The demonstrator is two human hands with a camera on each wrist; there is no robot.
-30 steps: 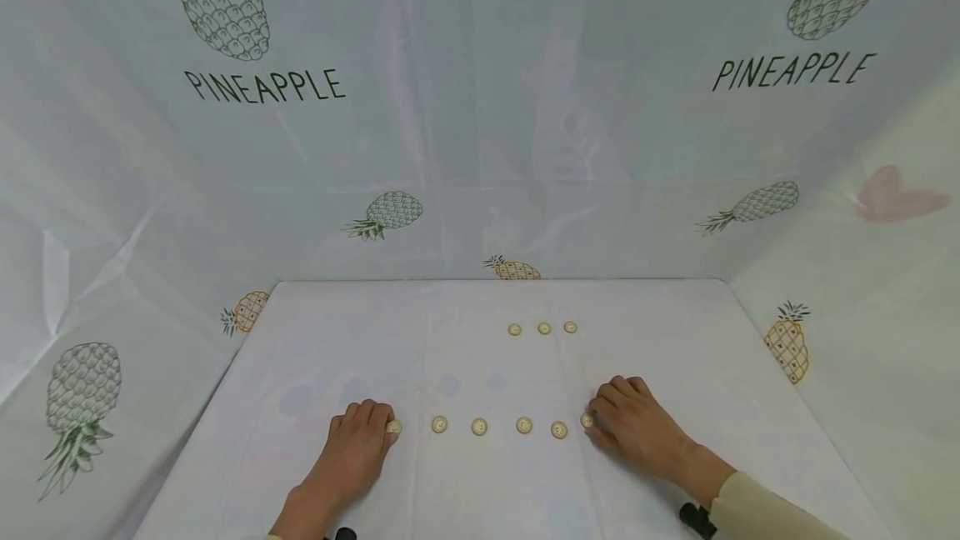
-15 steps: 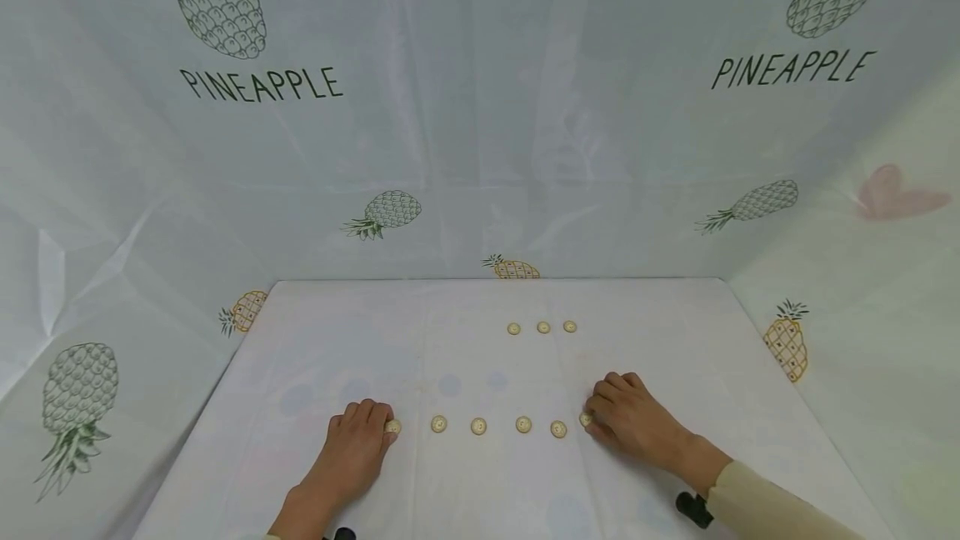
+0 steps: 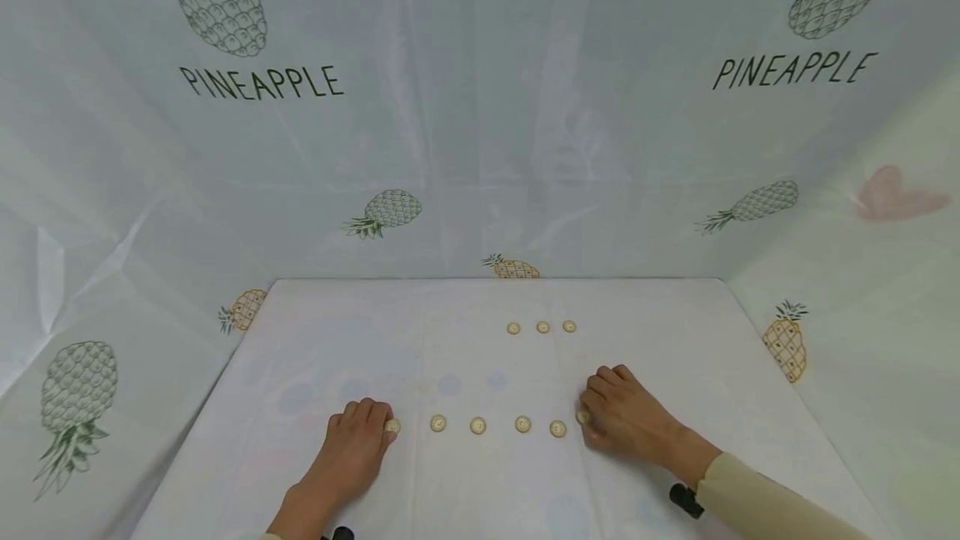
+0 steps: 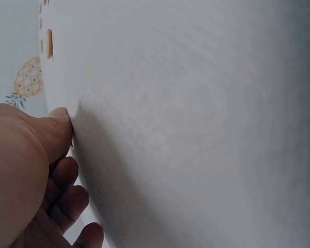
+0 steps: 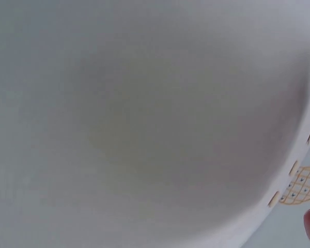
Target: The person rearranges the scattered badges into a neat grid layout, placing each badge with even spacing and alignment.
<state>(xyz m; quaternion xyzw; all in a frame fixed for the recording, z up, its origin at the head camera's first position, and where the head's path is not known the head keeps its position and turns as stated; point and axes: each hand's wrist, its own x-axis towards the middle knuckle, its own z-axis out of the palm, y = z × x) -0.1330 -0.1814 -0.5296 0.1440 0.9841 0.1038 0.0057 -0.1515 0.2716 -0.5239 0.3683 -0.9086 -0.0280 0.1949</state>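
Currently left hand (image 3: 348, 452) and right hand (image 3: 630, 415) each pinch one tan round wooden-looking button (image 3: 392, 426); four more buttons (image 3: 477, 425) between, three others (image 3: 543, 327) toward white worktop (image 3: 480, 498)'s far edge.

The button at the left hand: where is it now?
In the head view, the button sits at the left end of the nearer row, against the left hand; the next button lies to its right.

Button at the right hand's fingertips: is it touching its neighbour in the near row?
Apart. The head view shows white cloth between the fingertip button, at the right hand, and the neighbouring button.
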